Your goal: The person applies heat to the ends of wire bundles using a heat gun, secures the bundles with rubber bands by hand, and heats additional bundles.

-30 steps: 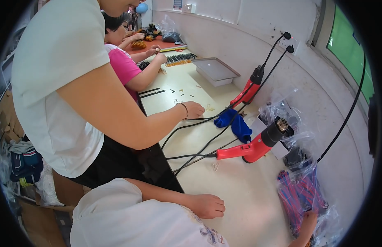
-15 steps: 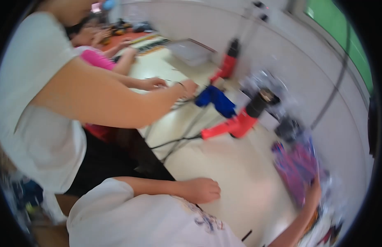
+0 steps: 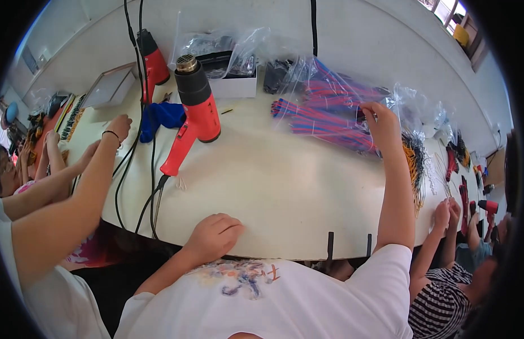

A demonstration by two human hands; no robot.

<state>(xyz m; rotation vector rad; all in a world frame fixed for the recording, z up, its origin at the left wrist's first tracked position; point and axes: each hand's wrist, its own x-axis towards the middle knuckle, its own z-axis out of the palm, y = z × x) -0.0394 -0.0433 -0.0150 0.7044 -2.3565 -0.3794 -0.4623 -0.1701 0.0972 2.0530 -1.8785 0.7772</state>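
Note:
My right hand (image 3: 381, 125) reaches far out over the pale table (image 3: 284, 186) and touches a clear plastic bag of red and blue wires (image 3: 324, 110), fingers curled at its edge. Whether it grips the bag or a wire is unclear. My left hand (image 3: 214, 236) rests on the near table edge, loosely curled, holding nothing. A red and black heat gun (image 3: 193, 110) stands upright on the table between my hands, nozzle up, its black cord (image 3: 151, 206) trailing off the near edge.
A second heat gun (image 3: 151, 59) and a blue cloth (image 3: 160, 116) sit at the left. A white box (image 3: 233, 85) with plastic bags lies behind. Another person's arm (image 3: 98, 169) rests on the left; more people work at both ends. Orange wires (image 3: 414, 158) lie right.
The view has swung to the right, bringing the wire bag into the centre. My right hand has risen from the lower right to the bag. My left hand stays on the table edge.

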